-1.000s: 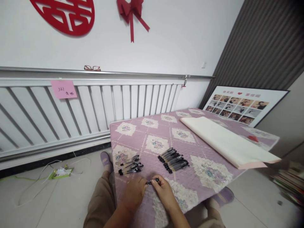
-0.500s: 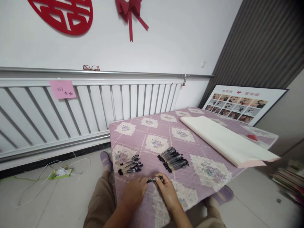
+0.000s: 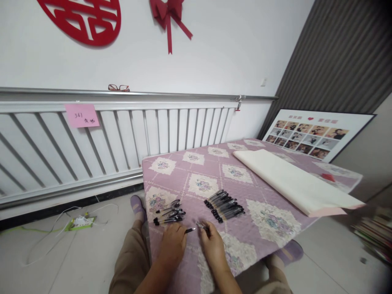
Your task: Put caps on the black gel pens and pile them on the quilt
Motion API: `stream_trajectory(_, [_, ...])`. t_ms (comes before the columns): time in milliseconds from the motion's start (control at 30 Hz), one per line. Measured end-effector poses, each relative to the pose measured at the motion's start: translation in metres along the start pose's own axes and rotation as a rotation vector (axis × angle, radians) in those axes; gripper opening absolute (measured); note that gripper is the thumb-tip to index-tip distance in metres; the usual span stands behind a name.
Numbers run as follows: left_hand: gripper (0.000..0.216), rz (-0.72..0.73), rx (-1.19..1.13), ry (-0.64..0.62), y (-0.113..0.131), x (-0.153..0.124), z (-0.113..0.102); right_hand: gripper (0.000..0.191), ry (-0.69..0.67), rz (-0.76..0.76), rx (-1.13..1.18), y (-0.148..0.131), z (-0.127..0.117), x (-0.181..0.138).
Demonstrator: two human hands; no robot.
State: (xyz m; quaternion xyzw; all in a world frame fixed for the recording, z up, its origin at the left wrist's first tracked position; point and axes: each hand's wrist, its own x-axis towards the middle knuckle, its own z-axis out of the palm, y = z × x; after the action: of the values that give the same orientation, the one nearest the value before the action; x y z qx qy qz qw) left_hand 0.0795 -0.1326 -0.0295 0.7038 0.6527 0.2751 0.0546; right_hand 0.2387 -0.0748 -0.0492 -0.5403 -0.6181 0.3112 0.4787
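My left hand [image 3: 173, 241] is closed around a pen [image 3: 190, 230], whose black end with a silvery tip sticks out to the right past my fingers. Just across a narrow gap, my right hand [image 3: 212, 244] pinches a small, dark, partly clear pen piece [image 3: 200, 225]; its exact shape is blurred. Beyond my left hand lies a small group of black-and-clear pens [image 3: 169, 214]. A larger row of similar pens [image 3: 223, 205] rests slanted on the cloth, beyond my right hand.
A purple floral cloth [image 3: 180, 179] covers the table. On its right side lies a folded cream sheet [image 3: 275, 175], with a photo board [image 3: 315, 132] behind. A white radiator [image 3: 122, 139] runs along the wall. A power strip [image 3: 80, 223] with cables is on the floor at left.
Both hands were together on one pen. They have parted slightly, and the pen is now separated into a piece in each hand. The pens on the table have not moved.
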Motion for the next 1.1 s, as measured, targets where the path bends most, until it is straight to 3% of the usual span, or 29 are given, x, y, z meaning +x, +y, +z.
stream_trajectory(133, [0.024,0.027,0.017,0.001,0.000,-0.001,0.001,0.034,0.003,-0.097,-0.018,0.002,-0.002,-0.001])
stream_trajectory(267, [0.023,0.038,0.021,-0.009,-0.002,-0.001,0.004,0.032,0.040,-0.088,-0.038,-0.004,-0.007,-0.005])
stream_trajectory(467, [0.022,0.082,-0.001,0.005,-0.002,-0.001,0.004,0.043,-0.092,-0.201,-0.172,-0.016,-0.007,-0.010])
stream_trajectory(700, [0.022,0.121,-0.007,0.009,-0.004,-0.002,0.007,0.044,-0.159,-0.252,-0.216,-0.011,-0.003,-0.011])
stream_trajectory(1100, [0.023,0.113,0.032,-0.044,-0.005,-0.001,0.006,0.024,-0.235,-0.207,-0.072,-0.013,-0.006,-0.010])
